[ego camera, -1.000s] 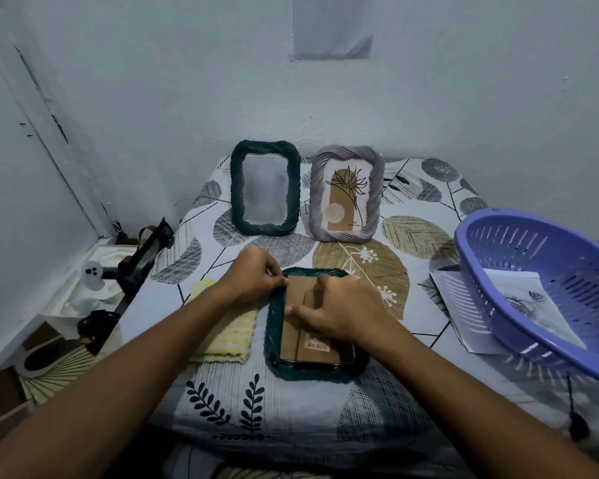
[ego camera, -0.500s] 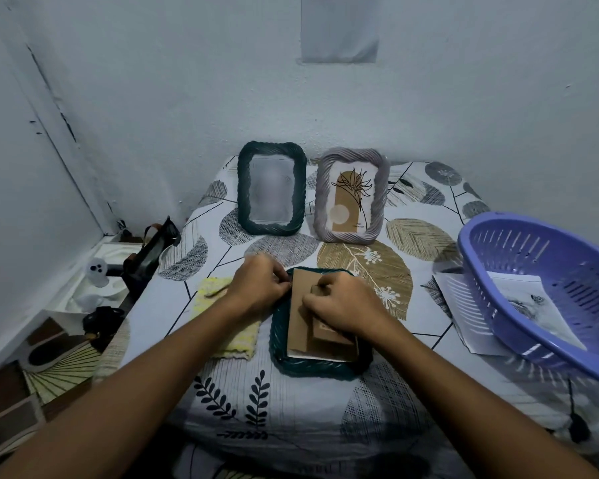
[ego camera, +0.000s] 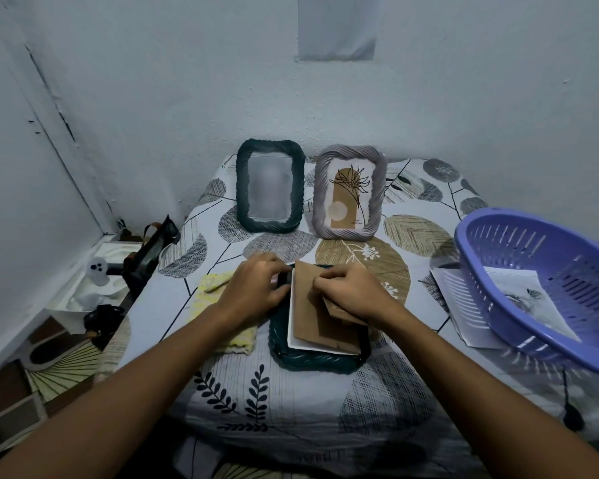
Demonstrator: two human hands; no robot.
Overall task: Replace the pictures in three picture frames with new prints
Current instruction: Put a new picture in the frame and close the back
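A dark green frame (ego camera: 312, 360) lies face down in the middle of the table. Its brown cardboard back panel (ego camera: 315, 323) is tilted up out of it, with a white sheet (ego camera: 300, 342) showing beneath. My right hand (ego camera: 351, 293) grips the panel by its fold-out stand. My left hand (ego camera: 256, 288) holds the frame's upper left edge, fingers curled on it. Against the wall stand another dark green frame (ego camera: 270, 190) with a pale picture and a grey frame (ego camera: 350, 191) with a brown plant print.
A purple plastic basket (ego camera: 519, 236) holding a print (ego camera: 526, 299) sits at the right, over more paper sheets (ego camera: 453, 299). A yellow cloth (ego camera: 218, 299) lies left of the flat frame. Black objects and a white tray sit off the table's left edge.
The back panel has come up out of the lying frame and shifted, exposing the white sheet under it. Both hands stayed on the frame's upper part.
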